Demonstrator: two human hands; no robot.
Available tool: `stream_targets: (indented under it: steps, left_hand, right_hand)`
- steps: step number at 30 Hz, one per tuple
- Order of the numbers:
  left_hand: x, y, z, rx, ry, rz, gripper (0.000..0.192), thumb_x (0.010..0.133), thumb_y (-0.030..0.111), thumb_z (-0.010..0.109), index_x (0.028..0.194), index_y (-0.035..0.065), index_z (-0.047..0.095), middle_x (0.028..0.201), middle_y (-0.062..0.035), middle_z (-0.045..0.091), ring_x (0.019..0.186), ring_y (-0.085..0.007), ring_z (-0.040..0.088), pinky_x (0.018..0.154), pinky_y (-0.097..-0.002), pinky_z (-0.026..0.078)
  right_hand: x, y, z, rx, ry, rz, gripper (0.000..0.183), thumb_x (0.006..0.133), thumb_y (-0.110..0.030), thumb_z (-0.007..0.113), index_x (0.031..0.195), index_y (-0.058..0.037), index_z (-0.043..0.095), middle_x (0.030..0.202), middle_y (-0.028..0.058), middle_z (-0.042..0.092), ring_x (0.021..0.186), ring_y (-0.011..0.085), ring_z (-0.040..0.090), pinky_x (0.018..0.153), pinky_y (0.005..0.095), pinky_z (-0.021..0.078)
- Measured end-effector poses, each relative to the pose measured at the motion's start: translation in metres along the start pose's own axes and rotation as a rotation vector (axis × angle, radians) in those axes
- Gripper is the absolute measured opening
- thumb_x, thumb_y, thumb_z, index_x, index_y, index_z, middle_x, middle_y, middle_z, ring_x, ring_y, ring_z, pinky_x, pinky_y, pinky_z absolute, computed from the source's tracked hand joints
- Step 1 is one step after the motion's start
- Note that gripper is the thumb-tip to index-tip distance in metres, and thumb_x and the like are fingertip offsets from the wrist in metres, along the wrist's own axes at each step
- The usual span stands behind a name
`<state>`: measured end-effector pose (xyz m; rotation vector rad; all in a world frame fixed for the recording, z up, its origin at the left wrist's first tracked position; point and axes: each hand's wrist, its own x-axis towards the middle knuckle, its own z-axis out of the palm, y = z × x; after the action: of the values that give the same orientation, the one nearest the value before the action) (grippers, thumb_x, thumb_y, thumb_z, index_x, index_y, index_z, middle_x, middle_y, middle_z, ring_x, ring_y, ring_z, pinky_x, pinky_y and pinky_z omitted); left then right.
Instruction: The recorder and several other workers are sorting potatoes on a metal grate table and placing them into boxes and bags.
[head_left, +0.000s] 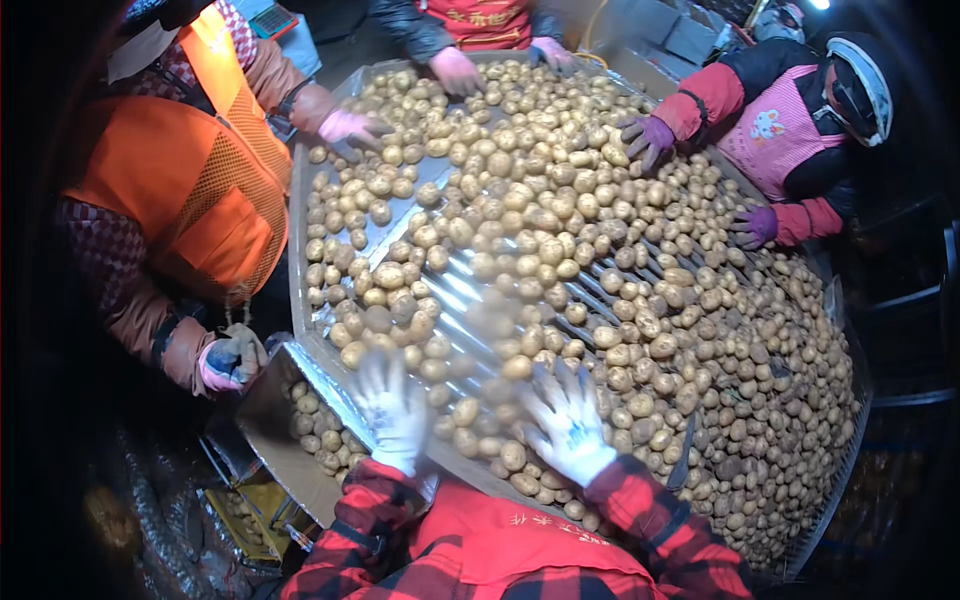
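Observation:
Potatoes (540, 202) of many sizes are spread over a large sorting table (301, 255) with raised edges and metal bars (457, 292) in its middle. My left hand (391, 409), in a white glove with greyish fingers, is spread at the near edge, close to the chute; it is slightly blurred and no potato shows in it. My right hand (566, 420), gloved alike, lies with fingers spread over potatoes near the table's front edge. Whether its fingertips touch them is hard to tell. A blurred patch covers part of the middle.
Co-workers stand around: one in an orange vest (217, 195) at left, one in a red apron (480, 22) at the far side, one in a pink apron (776, 131) at right. A cardboard-lined chute (292, 457) holds potatoes at lower left. A dark flat tool (681, 457) lies among potatoes.

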<state>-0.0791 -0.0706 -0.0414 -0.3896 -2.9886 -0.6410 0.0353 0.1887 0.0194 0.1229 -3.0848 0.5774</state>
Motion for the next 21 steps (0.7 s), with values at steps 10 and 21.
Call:
stream_targets:
  steps: [10,21]
  left_hand:
    - [0.004,-0.027,0.017,-0.099,0.128,-0.179,0.054,0.095,0.019,0.056,0.147,0.007,0.054,0.152,-0.0155,0.052,0.147,-0.0334,0.042,0.126,-0.0555,0.018]
    - [0.01,-0.025,0.007,-0.015,0.007,-0.236,0.05,0.092,0.018,0.057,0.142,0.0123,0.06,0.151,-0.0096,0.054,0.145,-0.0347,0.042,0.126,-0.057,0.019]
  right_hand:
    - [0.175,-0.049,0.125,0.008,-0.155,-0.437,0.048,0.098,-0.022,0.052,0.145,-0.0138,0.058,0.159,0.0139,0.047,0.155,0.0346,0.033,0.12,0.0724,0.0221]
    - [0.318,0.033,0.074,-0.381,0.087,-0.298,0.06,0.088,-0.037,0.069,0.146,-0.0286,0.055,0.152,0.0097,0.051,0.143,0.0359,0.043,0.116,0.0749,0.0249]
